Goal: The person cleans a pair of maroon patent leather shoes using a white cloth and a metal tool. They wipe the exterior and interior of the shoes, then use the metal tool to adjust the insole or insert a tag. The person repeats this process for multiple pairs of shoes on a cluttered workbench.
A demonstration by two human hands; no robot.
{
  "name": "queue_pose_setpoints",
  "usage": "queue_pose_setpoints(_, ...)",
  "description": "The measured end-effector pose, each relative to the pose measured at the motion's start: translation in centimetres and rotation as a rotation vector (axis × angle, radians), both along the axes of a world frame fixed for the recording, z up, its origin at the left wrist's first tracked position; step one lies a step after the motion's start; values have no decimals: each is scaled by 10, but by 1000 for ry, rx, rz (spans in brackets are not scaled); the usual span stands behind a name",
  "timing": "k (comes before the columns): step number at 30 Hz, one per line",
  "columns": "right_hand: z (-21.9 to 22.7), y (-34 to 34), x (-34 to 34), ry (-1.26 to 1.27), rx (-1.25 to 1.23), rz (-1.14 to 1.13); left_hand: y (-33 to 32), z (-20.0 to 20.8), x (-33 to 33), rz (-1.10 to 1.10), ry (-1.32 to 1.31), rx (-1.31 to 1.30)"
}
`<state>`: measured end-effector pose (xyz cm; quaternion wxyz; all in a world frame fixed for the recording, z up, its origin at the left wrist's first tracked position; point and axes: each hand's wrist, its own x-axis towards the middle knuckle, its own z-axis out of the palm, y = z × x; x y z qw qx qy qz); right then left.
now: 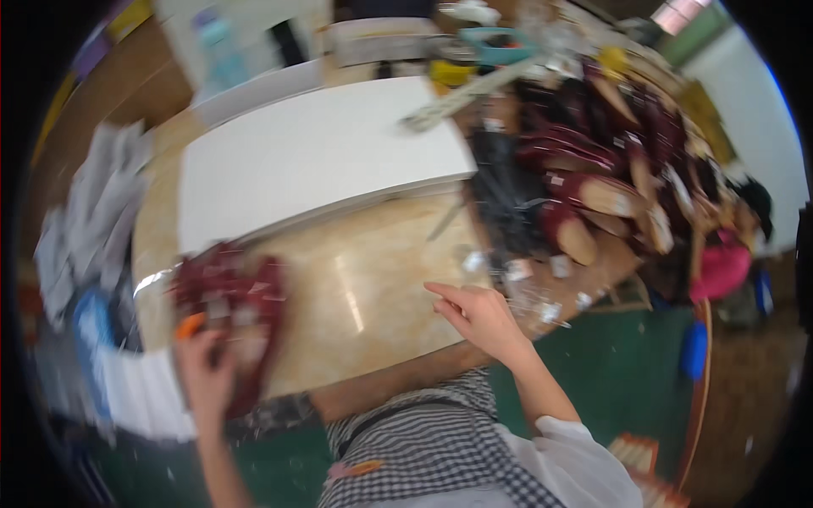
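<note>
Glossy, patent-like dark red shoes (pixel 224 284) lie bunched at the left front of the surface (pixel 373 296), their shine broken into pale streaks by the blur. My left hand (pixel 206 368) is at their near side with fingers bent, a small bright orange piece (pixel 190 325) at its fingertips — I cannot tell whether I am gripping that piece, a shoe or both. My right hand (pixel 483 317) is loosely open above the right part of the surface, 2 fingertips pointing left and parted from each other.

The surface is smooth, cream and marbled, with a long glint down its middle and a brown front edge. Across its back lies a broad, flat white slab (pixel 322 152) with straight sides; a pale, narrow strip (pixel 470 93) slants over its right corner. To the right, more shiny dark red shoes (pixel 593 169) with tan insoles are heaped beside a tangle of limp black material (pixel 508 190).

Soft grey cloth (pixel 110 182) hangs in folds at the left, and a pale blue bottle (pixel 218 46) stands behind the slab. I wear a black-and-white checked apron (pixel 415 444) — below it the floor (pixel 584 372) is green. At the far right is a person in pink (pixel 724 262).
</note>
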<state>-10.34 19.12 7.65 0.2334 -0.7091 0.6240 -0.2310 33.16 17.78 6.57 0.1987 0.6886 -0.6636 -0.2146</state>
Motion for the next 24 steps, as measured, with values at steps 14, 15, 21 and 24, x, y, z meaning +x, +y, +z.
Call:
queue_pose_setpoints(14, -38, -31, -226, 565, -191, -663, -126, 7, -110, -274, 57, -411)
queue_pose_setpoints(15, -37, -33, -227, 560, -219, -644, -113, 7, -139, -357, 52, -368)
queue_pose_setpoints(21, -14, -49, -229, 860, -455, -572, -50, -6, -239, -536, 306, -114)
queue_pose_setpoints(24, -15, -59, -235, 871, -392, -480, -29, 0, -255, -555, 335, -65)
